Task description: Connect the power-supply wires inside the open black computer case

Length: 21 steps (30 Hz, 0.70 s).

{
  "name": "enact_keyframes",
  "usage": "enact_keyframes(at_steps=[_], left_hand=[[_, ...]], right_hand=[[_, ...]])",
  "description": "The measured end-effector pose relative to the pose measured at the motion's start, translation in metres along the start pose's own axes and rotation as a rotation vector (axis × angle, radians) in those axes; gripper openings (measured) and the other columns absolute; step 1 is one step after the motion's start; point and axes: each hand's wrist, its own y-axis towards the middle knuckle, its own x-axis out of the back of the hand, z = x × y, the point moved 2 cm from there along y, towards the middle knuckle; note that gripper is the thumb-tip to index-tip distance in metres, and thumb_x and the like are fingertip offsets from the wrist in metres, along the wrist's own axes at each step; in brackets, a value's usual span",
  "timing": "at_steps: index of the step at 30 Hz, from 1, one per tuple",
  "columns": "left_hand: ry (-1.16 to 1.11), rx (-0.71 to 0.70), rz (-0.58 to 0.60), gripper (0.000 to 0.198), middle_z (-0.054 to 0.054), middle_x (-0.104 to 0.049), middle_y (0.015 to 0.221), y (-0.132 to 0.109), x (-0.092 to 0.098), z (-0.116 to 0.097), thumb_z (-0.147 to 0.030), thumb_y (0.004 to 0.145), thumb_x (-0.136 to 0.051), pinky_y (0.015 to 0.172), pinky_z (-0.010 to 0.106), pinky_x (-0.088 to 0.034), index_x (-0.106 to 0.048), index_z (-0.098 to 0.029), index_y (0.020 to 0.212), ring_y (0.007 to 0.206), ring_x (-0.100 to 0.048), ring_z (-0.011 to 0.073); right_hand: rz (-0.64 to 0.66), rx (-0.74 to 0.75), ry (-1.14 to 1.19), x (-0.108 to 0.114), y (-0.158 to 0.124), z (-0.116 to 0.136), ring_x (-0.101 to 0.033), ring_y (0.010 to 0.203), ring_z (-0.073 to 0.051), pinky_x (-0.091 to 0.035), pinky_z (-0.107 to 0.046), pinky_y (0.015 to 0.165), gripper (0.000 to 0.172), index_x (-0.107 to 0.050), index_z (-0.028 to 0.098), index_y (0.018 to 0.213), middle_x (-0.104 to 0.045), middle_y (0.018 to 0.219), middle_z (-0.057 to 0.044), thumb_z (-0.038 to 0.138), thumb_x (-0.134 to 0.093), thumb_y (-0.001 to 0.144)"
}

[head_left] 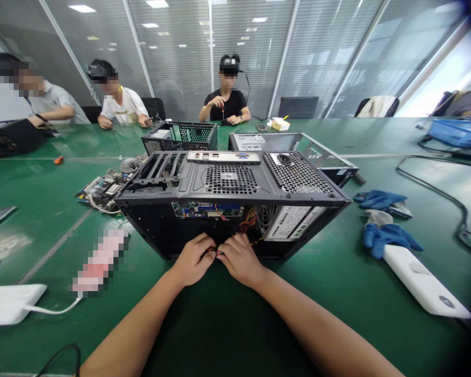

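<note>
An open black computer case [231, 183] lies on its side on the green table [227, 314], its open face toward me. Inside I see a motherboard [208, 209], a power supply [294, 220] and a bundle of coloured wires [249, 221]. My left hand [192, 260] and my right hand [241, 257] meet at the case's lower front edge. Both have fingers curled, pinching a small red-tipped thing [215, 252] between them; I cannot make out what it is.
Blue gloves [380, 217] and a white device [424, 283] lie at the right. A loose circuit board [102, 189] sits left of the case, a white box [8, 303] with a cable at near left. Other cases [294, 149] stand behind. Three people sit across the table.
</note>
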Motion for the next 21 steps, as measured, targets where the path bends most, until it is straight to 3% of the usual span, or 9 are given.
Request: enact_keyframes(at_steps=[12, 21], left_hand=[[0.056, 0.125, 0.003, 0.022, 0.002, -0.05, 0.077, -0.0028, -0.0028, 0.0008, -0.026, 0.093, -0.04, 0.065, 0.029, -0.039, -0.052, -0.018, 0.076, 0.07, -0.049, 0.0164], [0.084, 0.092, -0.037, 0.026, 0.001, -0.046, 0.073, -0.006, -0.0073, 0.0001, -0.031, 0.094, -0.038, 0.062, 0.029, -0.035, -0.047, -0.019, 0.074, 0.067, -0.045, 0.0162]], right_hand=[[-0.022, -0.039, 0.001, -0.0005, 0.0005, 0.0006, -0.042, 0.079, -0.022, -0.034, -0.038, 0.076, 0.022, -0.062, 0.017, 0.091, -0.06, 0.081, -0.007, 0.028, -0.043, 0.096], [0.013, -0.033, -0.012, 0.0021, 0.0008, 0.0015, -0.041, 0.078, -0.023, -0.031, -0.038, 0.074, 0.026, -0.061, 0.016, 0.09, -0.057, 0.08, -0.008, 0.029, -0.039, 0.096]])
